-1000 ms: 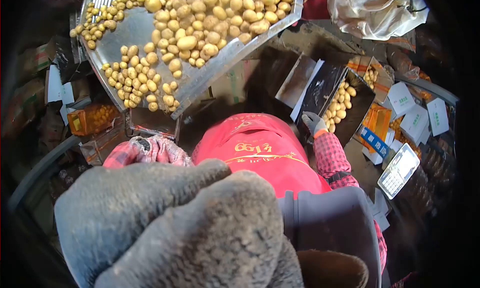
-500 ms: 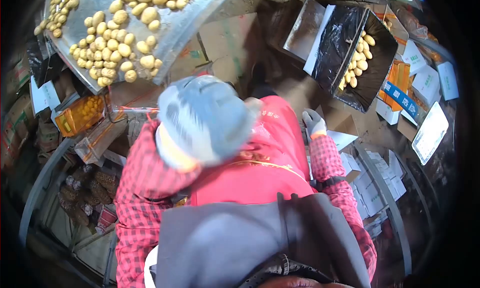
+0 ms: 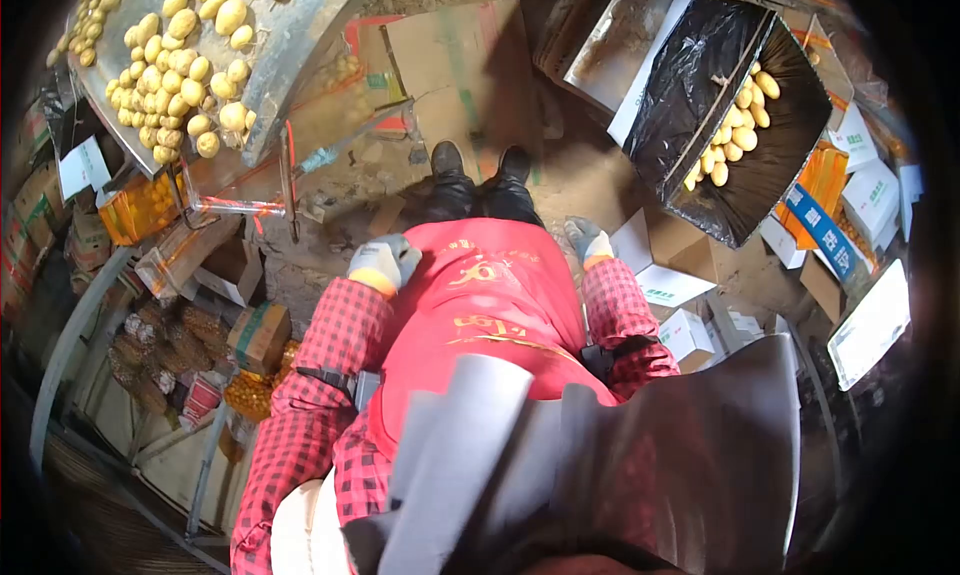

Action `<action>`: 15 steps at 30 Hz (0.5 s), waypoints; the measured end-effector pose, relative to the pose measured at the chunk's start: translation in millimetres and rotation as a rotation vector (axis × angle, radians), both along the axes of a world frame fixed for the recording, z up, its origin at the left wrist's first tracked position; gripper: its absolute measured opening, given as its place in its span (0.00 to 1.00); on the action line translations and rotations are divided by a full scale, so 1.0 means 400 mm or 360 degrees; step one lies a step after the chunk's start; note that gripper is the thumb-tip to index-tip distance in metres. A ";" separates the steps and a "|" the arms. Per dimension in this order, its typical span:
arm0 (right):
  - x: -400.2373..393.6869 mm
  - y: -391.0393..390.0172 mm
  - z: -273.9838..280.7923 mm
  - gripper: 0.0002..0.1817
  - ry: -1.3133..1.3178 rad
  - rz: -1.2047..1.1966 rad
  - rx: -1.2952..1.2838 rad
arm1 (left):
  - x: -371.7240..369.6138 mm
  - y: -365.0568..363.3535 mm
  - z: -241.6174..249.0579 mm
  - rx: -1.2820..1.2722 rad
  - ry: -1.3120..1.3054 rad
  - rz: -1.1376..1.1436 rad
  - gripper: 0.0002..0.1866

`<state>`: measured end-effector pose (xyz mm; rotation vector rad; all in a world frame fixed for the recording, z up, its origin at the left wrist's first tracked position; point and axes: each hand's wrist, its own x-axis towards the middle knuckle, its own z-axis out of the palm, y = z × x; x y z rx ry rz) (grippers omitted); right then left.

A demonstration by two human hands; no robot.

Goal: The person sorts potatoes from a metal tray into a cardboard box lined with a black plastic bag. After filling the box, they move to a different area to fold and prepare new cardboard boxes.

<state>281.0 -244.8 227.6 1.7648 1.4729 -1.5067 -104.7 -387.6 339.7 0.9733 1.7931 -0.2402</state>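
My left hand (image 3: 386, 263), in a grey-white glove with an orange cuff, is beside the left edge of the red apron (image 3: 490, 265), its fingers curled in with nothing visible in them. At the apron's right side my right hand (image 3: 588, 239), gloved too, hangs with fingers loosely bent and apart, holding nothing visible. Many potatoes (image 3: 165, 80) lie on the metal sorting table (image 3: 305, 35) at upper left. More potatoes (image 3: 740, 125) rest in a box lined with black plastic (image 3: 690, 70) at upper right. A dark grey sheet or flap (image 3: 660, 455) covers part of the lower view.
My black boots (image 3: 448, 160) stand by flattened cardboard (image 3: 460, 65). An open carton (image 3: 670, 250) is right of my right hand, with white boxes (image 3: 870, 190) farther right. Metal rails (image 3: 65, 355) curve along the left, near filled net bags (image 3: 165, 350) and a taped carton (image 3: 260, 337).
My left hand has moved down and away from the camera, from in front of the apron to its left side. The view has shifted, showing my boots. The grey flap has swung right.
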 end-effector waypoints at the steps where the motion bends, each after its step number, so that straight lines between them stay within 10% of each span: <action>1: -0.011 0.020 0.029 0.22 -0.0041 -0.0144 -0.0075 | -0.003 0.013 0.001 0.0019 0.0048 0.0117 0.18; 5: 0.056 0.070 0.010 0.21 -0.0028 0.0097 0.0250 | -0.014 0.029 0.008 0.0240 0.0052 0.0302 0.15; 11: -0.002 0.117 0.165 0.18 -0.0008 -0.0692 -0.0024 | 0.055 0.038 0.023 0.0203 -0.0010 0.0282 0.16; 15: 0.019 0.208 0.087 0.19 0.0286 0.0139 0.0420 | 0.180 0.014 0.013 0.0192 -0.0077 0.0437 0.18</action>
